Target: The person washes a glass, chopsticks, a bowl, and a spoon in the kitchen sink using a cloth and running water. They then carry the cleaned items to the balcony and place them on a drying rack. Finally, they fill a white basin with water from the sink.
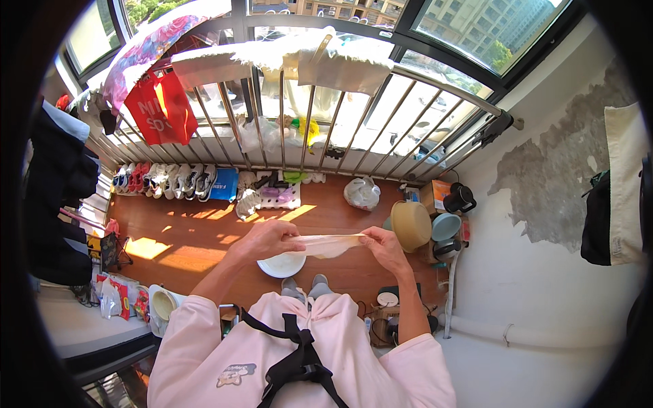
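Observation:
A thin, pale, translucent piece of material (329,246), its kind unclear, is stretched sideways in front of me. My left hand (273,238) grips its left end, and my right hand (381,245) pinches its right end between thumb and fingers. Below it, a white basin (282,265) stands on the wooden floor just ahead of my feet, partly hidden by the material and my left hand. What lies in the basin cannot be made out.
A metal railing (311,107) with cloths over it runs across ahead. Shoes (178,181) line the floor at left, beside a blue box (224,184). A tied plastic bag (362,194) lies near the railing. Tan (410,226) and blue (446,227) basins stand at right.

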`<state>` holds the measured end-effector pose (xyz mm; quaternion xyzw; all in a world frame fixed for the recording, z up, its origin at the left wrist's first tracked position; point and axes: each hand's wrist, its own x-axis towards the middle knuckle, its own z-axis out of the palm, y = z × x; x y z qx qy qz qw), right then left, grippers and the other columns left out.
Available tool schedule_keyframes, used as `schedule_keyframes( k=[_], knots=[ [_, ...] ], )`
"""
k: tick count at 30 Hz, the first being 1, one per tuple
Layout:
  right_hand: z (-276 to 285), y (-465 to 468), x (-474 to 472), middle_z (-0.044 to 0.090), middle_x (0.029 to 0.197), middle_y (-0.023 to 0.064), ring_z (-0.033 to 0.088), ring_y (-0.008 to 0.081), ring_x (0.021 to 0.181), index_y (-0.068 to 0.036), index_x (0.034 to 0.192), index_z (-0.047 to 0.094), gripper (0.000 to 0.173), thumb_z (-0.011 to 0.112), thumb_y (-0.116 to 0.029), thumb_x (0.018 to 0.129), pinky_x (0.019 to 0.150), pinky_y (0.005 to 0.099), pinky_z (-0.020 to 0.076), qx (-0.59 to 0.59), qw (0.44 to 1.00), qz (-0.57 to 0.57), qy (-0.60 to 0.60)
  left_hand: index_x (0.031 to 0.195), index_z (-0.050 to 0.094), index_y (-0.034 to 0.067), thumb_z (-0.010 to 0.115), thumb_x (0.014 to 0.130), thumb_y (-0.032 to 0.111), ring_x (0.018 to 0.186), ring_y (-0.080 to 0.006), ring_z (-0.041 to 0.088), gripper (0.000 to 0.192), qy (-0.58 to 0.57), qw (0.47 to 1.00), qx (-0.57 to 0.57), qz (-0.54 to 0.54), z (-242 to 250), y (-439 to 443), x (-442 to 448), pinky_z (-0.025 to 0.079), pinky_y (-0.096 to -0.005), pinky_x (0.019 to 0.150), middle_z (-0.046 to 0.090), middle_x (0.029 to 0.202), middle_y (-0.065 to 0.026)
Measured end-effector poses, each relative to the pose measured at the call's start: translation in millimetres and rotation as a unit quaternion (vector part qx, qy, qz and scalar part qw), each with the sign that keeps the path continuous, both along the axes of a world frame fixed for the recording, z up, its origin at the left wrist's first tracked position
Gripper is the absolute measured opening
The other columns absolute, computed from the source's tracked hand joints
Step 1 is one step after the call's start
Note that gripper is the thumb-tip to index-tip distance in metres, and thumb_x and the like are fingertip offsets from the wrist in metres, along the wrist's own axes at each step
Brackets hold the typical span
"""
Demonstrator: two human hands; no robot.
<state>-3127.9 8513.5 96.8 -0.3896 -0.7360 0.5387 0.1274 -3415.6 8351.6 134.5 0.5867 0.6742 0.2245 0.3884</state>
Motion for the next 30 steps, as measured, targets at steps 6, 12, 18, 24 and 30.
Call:
schedule_keyframes(
  k=[6,12,18,24,30],
  knots=[
    [50.5,36.9,19.7,0.070,0.090,0.0141,0.067,0.0323,0.084,-0.003,0.099,0.071,0.016,0.064,-0.018,0.095,0.073,0.0386,0.0515,0.221,0.975,-0.015,-0.033,0.096,0.071,0.007,0.076,0.083,0.030,0.093,-0.0314,0.062,0.027,0.182,0.975,0.125,-0.038,-33.6,39.8,-5.5,0.048,-0.0420,0.080,0.067,0.091,-0.0082],
    [89.6,100.2,42.4,0.070,0.086,0.0137,0.066,0.0288,0.079,0.000,0.101,0.070,0.013,0.065,-0.010,0.094,0.072,0.0342,0.0507,0.270,0.961,-0.063,-0.019,0.097,0.066,0.003,0.071,0.086,0.013,0.090,-0.0270,0.061,0.015,-0.001,0.984,0.154,0.090,-7.7,107.1,-10.5,0.049,-0.0386,0.082,0.065,0.087,-0.0117],
    [133.6,164.7,83.2,0.068,0.087,0.0113,0.062,0.0194,0.077,0.000,0.106,0.070,0.013,0.062,-0.005,0.097,0.071,0.0291,0.0490,0.338,0.934,-0.089,0.071,0.110,0.065,0.000,0.066,0.094,0.005,0.085,-0.0077,0.064,0.017,-0.238,0.939,0.198,0.146,50.1,166.1,11.1,0.053,-0.0240,0.076,0.068,0.095,-0.0018],
    [35.7,214.5,101.3,0.065,0.084,0.0136,0.062,0.0290,0.078,-0.002,0.099,0.071,0.012,0.066,-0.012,0.095,0.070,0.0360,0.0490,0.407,0.910,-0.071,0.035,0.103,0.071,0.004,0.070,0.088,0.005,0.085,-0.0254,0.069,0.015,0.031,0.974,0.205,0.090,7.8,217.1,48.2,0.053,-0.0367,0.076,0.073,0.094,-0.0129],
    [2.5,270.4,147.0,0.065,0.085,0.0101,0.059,0.0212,0.072,0.001,0.099,0.069,0.016,0.062,-0.013,0.100,0.067,0.0333,0.0483,0.348,0.922,-0.168,0.026,0.098,0.074,0.002,0.074,0.089,0.007,0.065,-0.0113,0.065,0.010,-0.073,0.965,0.190,0.166,-11.5,281.1,69.6,0.050,-0.0273,0.058,0.073,0.077,-0.0071]
  ],
)
